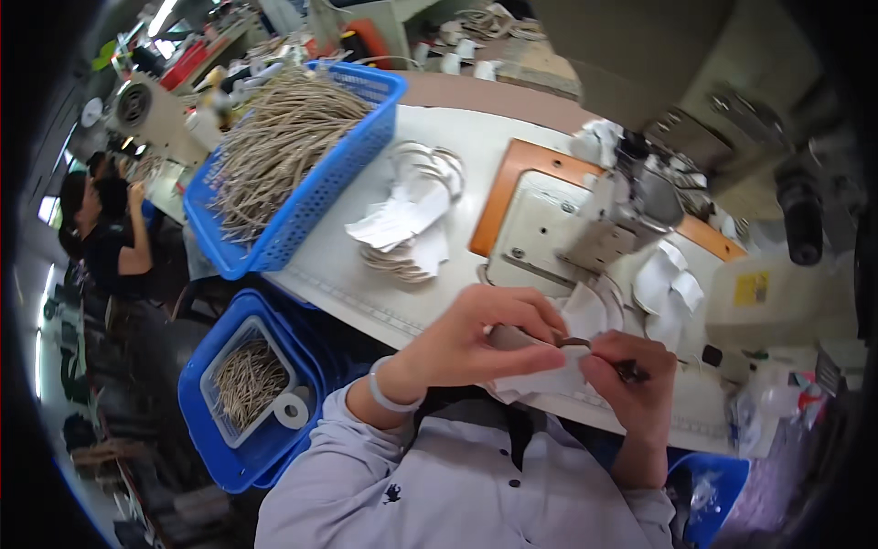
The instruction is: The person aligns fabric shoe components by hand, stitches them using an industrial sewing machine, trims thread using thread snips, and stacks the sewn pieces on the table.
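Yellow rectangular label (752, 287) sits on a pale plastic container (777, 306) at the right end of the bench (366, 284). Left hand (480, 334) and right hand (631, 384) both pinch a folded white fabric piece with a dark strip (549, 371) at the near bench edge; the strip's end is hidden under fingers. Blue plastic basket of tan cords (302, 156) overhangs the left edge.

Sewing workshop: sewing machine (585, 220), cord-filled basket (302, 165)
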Available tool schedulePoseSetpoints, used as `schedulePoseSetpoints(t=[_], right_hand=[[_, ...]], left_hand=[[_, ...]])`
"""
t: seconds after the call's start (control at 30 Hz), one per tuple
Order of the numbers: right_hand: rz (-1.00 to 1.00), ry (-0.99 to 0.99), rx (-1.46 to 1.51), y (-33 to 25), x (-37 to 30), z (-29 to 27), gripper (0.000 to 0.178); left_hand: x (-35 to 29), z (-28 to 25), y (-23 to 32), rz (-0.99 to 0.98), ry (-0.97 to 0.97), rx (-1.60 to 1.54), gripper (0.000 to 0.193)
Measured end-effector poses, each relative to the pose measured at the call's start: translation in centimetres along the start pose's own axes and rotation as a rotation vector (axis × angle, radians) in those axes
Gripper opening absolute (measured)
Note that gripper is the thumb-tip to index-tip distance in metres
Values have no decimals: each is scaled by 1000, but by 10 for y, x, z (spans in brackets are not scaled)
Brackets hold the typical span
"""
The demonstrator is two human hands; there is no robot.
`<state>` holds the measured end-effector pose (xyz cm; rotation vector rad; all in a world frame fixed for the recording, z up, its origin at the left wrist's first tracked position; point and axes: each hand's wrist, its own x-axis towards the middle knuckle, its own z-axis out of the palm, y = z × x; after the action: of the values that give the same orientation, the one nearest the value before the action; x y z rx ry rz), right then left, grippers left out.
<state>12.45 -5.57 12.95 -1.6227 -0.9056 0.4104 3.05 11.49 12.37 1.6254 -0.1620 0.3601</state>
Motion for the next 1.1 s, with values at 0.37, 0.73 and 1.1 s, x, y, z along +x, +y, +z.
schedulePoseSetpoints(t=[0.37, 0.73, 1.1], right_hand=[[180, -34, 151, 4, -5, -6, 3], [80, 74, 106, -2, -5, 0, 5], [-5, 265, 69, -4, 2, 5, 8]], left_hand=[[4, 5, 6, -78, 4, 91, 7], [8, 5, 15, -71, 33, 129, 9], [20, 2, 6, -444, 65, -449, 27]])
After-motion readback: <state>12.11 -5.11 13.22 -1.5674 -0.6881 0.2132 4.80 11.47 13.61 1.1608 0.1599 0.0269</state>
